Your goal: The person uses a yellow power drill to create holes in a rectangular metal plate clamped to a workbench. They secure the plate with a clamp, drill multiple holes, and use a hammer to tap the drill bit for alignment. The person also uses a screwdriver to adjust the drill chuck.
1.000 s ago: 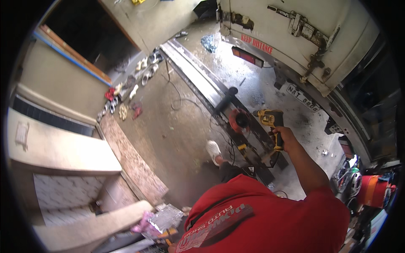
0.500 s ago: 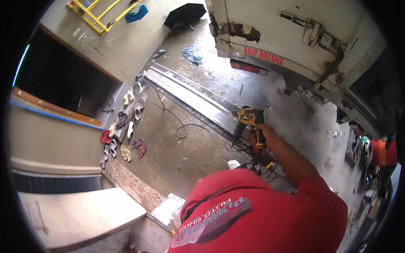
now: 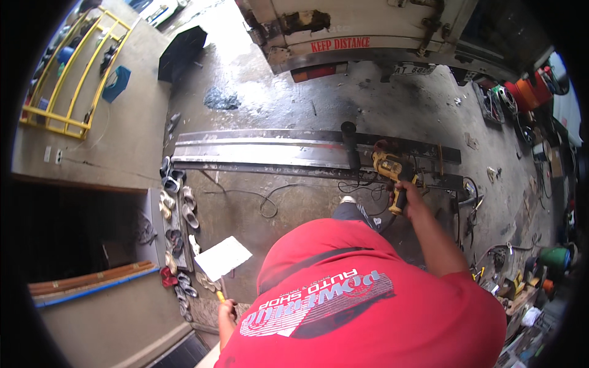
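In my right hand (image 3: 410,191) is a yellow-and-black power drill (image 3: 389,164), my fingers wrapped round its grip. Its front end is over the right part of a long metal beam (image 3: 257,153); I cannot tell if they touch. Just left of the drill, a black cylindrical piece (image 3: 350,146) crosses the beam; whether it is joined to the drill is unclear. My left hand (image 3: 227,310), low at the left, is closed on a yellow-handled tool (image 3: 221,295). A flat white rectangular piece (image 3: 224,257) shows at the tool's far end.
A dark cable (image 3: 268,205) loops over the wet floor in front of the beam. Several shoes (image 3: 175,239) line the wall at left. Beyond the beam stands a truck's rear (image 3: 368,43). An open black umbrella (image 3: 182,54) is at far left; tools and clutter (image 3: 521,285) lie at right.
The view has turned, so the beam now lies across it. My left hand has come into view with the yellow-handled tool and white piece. My right hand still grips the drill.
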